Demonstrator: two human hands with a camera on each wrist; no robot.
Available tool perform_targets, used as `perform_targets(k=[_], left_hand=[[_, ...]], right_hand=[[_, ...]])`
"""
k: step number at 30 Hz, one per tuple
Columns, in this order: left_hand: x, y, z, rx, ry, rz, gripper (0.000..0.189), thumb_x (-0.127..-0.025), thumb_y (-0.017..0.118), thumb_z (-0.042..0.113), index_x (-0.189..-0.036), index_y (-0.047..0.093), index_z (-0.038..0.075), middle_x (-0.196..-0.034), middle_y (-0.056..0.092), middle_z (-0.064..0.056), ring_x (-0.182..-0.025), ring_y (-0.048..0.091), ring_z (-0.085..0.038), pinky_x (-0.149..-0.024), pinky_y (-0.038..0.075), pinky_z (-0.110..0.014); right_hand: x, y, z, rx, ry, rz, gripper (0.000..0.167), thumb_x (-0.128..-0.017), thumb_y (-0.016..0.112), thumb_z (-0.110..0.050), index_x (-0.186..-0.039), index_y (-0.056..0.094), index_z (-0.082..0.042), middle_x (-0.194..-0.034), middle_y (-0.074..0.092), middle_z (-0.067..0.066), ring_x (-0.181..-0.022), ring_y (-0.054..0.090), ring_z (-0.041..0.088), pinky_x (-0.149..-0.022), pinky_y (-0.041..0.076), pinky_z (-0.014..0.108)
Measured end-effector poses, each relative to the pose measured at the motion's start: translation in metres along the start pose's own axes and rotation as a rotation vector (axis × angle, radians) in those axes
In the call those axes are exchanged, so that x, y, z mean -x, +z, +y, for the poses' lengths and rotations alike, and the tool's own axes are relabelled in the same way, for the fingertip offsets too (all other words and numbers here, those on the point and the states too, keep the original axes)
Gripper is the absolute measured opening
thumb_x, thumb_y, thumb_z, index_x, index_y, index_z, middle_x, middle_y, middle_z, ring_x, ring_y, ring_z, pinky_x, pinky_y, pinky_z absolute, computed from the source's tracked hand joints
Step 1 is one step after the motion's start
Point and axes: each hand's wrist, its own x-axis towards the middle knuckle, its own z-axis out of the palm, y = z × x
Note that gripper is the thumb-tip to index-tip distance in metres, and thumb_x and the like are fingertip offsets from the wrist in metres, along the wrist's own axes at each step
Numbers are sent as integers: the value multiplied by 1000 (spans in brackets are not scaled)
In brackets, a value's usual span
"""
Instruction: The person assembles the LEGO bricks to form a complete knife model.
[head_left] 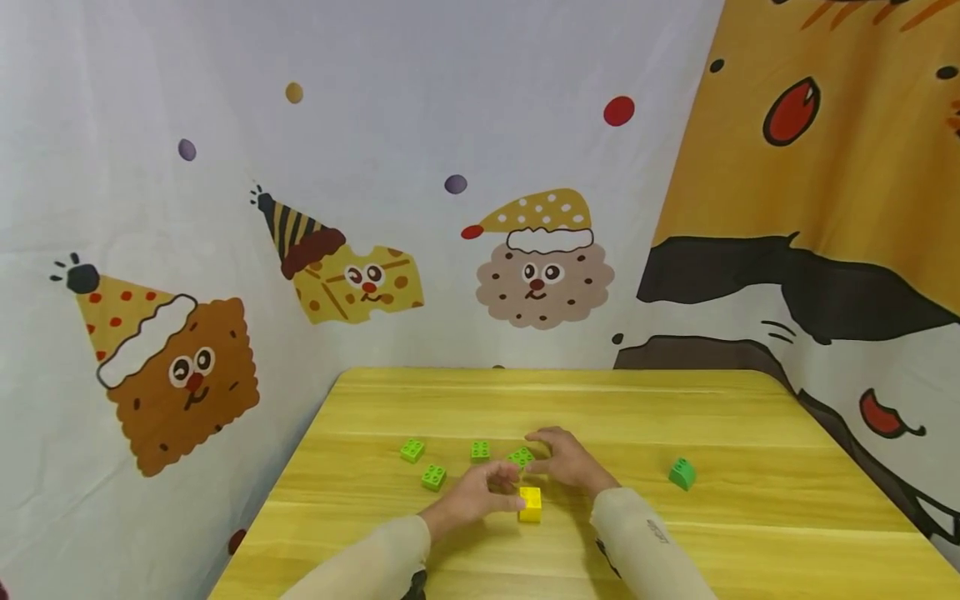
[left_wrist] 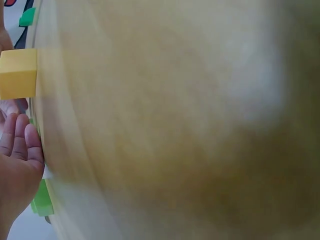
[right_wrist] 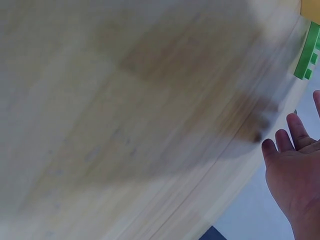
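A yellow toy building brick stands on the table in front of me. My left hand is just left of it, thumb tip right at the brick's side and fingers loosely bent. In the left wrist view the yellow brick shows smooth sides beyond the relaxed left fingers. Behind it lies a green studded brick, between my two hands. My right hand hovers at that brick's right, fingers spread and thumb close to its edge. The right wrist view shows these fingers extended, holding nothing.
Several light green bricks lie left of my hands, among them one at the far left, one nearer and one in the middle. A darker green curved brick sits apart at the right. A printed cloth hangs behind the wooden table.
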Motion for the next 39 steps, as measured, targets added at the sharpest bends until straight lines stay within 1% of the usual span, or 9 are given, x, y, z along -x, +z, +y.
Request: perform_targets(k=[5, 8, 9, 15, 20, 25, 30, 33, 39], left_hand=[[0, 2, -5, -4, 10, -14, 47, -88, 78, 19, -127, 60, 2, -120, 62, -8, -109, 58, -25, -91, 50, -36], [-1, 4, -7, -11, 9, -26, 45, -88, 79, 19, -125, 61, 3, -116, 63, -3, -109, 58, -24, -91, 48, -33], [-1, 4, -8, -16, 7, -28, 44, -87, 79, 19, -125, 61, 3, -115, 62, -1, -109, 58, -23, -91, 48, -33], [-2, 7, -11, -24, 7, -33, 43, -86, 80, 19, -123, 63, 6, -115, 62, 2, -108, 57, -20, -92, 47, -34], [-2, 8, -12, -38, -3, -28, 39, -86, 80, 19, -121, 65, 10, -115, 63, 3, -108, 58, -20, -93, 47, -35], [-1, 9, -11, -53, -28, -19, 38, -86, 80, 20, -120, 66, 13, -112, 63, 4, -107, 58, -20, -93, 48, -37], [0, 10, -10, -69, -37, -16, 37, -85, 81, 19, -119, 67, 14, -111, 63, 4, -107, 58, -19, -93, 48, -39], [-1, 10, -10, -79, -35, -9, 36, -85, 81, 19, -118, 67, 14, -110, 64, 5, -106, 59, -18, -93, 48, -36], [-1, 11, -10, -70, -29, 3, 31, -86, 80, 17, -114, 68, 13, -107, 64, 4, -104, 60, -18, -92, 48, -32]], right_hand=[[-3, 2, 1, 7, -1, -14, 56, -83, 82, -18, -132, 61, -2, -142, 48, 26, -133, 40, 46, -106, 32, 63], [-4, 4, 2, 24, 17, -16, 55, -82, 83, -21, -131, 64, -5, -143, 47, 26, -133, 38, 47, -106, 31, 64], [-5, 5, 2, 28, 34, -17, 55, -81, 84, -23, -131, 64, -6, -144, 45, 26, -134, 37, 47, -107, 30, 63], [-6, 5, 1, 93, 70, -16, 55, -81, 84, -28, -130, 66, -10, -147, 41, 27, -135, 35, 48, -106, 29, 65], [-4, 7, 1, 154, 44, -9, 52, -82, 83, -28, -128, 68, -12, -146, 42, 27, -134, 36, 49, -105, 29, 66], [-5, 7, 3, 196, 20, -4, 46, -83, 82, -25, -125, 69, -12, -145, 43, 27, -132, 38, 49, -105, 30, 65], [-5, 8, 6, 189, 34, 11, 37, -83, 82, -23, -117, 72, -14, -145, 44, 25, -133, 38, 48, -105, 30, 65], [-5, 8, 6, 175, 40, 24, 30, -82, 83, -21, -110, 74, -16, -143, 46, 25, -132, 40, 47, -105, 31, 64], [-3, 5, 6, 131, 55, 30, 26, -81, 84, -18, -104, 72, -15, -142, 47, 25, -131, 41, 46, -106, 31, 63]])
